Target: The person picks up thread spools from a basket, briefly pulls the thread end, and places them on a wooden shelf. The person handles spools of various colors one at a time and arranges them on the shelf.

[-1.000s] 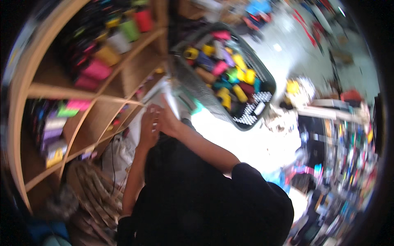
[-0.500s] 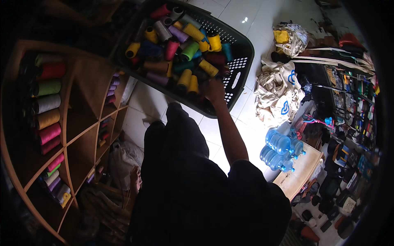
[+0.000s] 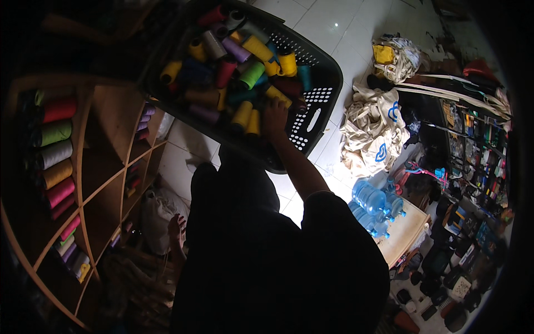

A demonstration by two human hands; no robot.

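A dark green plastic laundry basket (image 3: 328,103) holds a heap of thread cones in many colours. My right hand (image 3: 275,118) reaches into its near right part, the fingers spread and resting against the lower end of a yellow thread cone (image 3: 278,96). Two more yellow cones (image 3: 242,115) lie just left of that hand, and a bright green cone (image 3: 252,74) is above it. Low on my left side hangs my left hand (image 3: 177,227), loosely curled with fingers apart and nothing in it, near a pale plastic sack (image 3: 157,214).
A wooden cubby shelf (image 3: 83,195) with rows of thread cones stands at my left. To the right are a pile of cream cloth bags (image 3: 371,133), blue water jugs (image 3: 370,201) beside a pale tabletop (image 3: 409,234), and a crowded rack (image 3: 473,145).
My right hand has shifted left and up among the cones, onto a yellow one. My left hand has risen a little beside my leg. The whole view has shifted slightly.
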